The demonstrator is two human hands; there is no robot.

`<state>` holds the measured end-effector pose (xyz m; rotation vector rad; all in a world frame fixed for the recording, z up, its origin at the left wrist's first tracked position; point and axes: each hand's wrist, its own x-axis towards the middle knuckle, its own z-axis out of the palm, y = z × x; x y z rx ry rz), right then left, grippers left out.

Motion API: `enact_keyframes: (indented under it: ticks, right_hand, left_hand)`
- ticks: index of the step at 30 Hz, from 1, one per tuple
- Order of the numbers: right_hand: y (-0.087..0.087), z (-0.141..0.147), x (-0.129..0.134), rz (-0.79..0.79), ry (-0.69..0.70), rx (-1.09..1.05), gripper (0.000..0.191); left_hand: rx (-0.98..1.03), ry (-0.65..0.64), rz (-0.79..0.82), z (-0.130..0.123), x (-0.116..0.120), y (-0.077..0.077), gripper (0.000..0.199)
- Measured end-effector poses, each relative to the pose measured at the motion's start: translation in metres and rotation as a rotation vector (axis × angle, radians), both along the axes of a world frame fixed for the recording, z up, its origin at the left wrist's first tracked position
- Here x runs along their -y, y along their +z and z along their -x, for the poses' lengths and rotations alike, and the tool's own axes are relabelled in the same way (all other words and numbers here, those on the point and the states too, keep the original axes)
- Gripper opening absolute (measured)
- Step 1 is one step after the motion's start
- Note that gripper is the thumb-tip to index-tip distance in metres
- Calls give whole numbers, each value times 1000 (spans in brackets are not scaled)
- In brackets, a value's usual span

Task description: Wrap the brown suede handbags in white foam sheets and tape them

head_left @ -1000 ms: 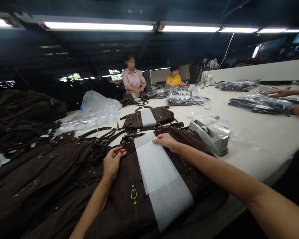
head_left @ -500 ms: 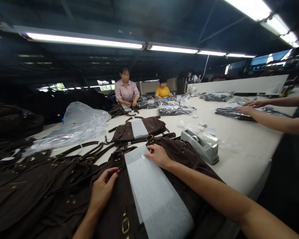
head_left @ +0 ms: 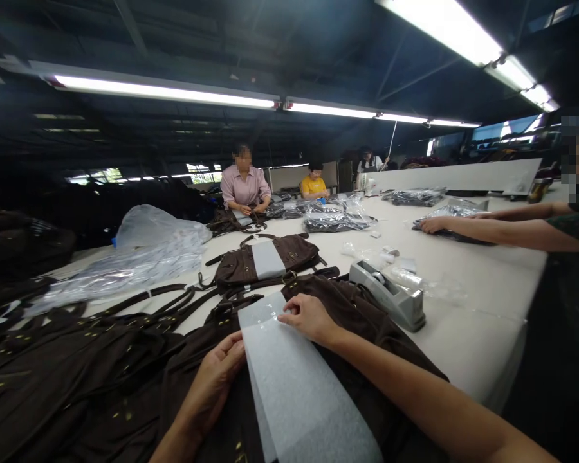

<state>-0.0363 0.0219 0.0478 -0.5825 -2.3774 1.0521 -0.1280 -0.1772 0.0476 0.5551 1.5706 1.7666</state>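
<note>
A long white paper strip (head_left: 299, 379) lies over a dark brown bag (head_left: 390, 334), with clear tape near its far end. My right hand (head_left: 311, 318) rests on that end, thumb and fingers pinched together at the tape. At the strip's left edge is my left hand (head_left: 219, 373), its thumb and fingers closed against the edge. Just beyond, a second brown bag (head_left: 299, 251) has a white band around its middle. A grey tape dispenser (head_left: 390, 296) stands to the right of my right hand.
More brown bags (head_left: 77, 366) are piled at the left, beside clear plastic bags (head_left: 145, 257). At the right a person's arms (head_left: 502, 225) reach over a plastic-wrapped item (head_left: 453, 222). Other people sit or stand at the table's far side.
My left hand has moved right and up to the strip's edge. My right hand stays at the tape. The person at the right has come further into view, arms lower and further left.
</note>
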Motion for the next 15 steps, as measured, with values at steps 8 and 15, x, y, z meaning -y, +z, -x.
enact_keyframes:
  ticks: [8,15]
  right_hand:
    - [9,10,-5,390,133,165,36]
    - [16,14,4,831,176,6,29]
  left_hand:
    - [87,11,-28,-10,3,8,63]
    - [124,-115,-93,-14,2,-4,94]
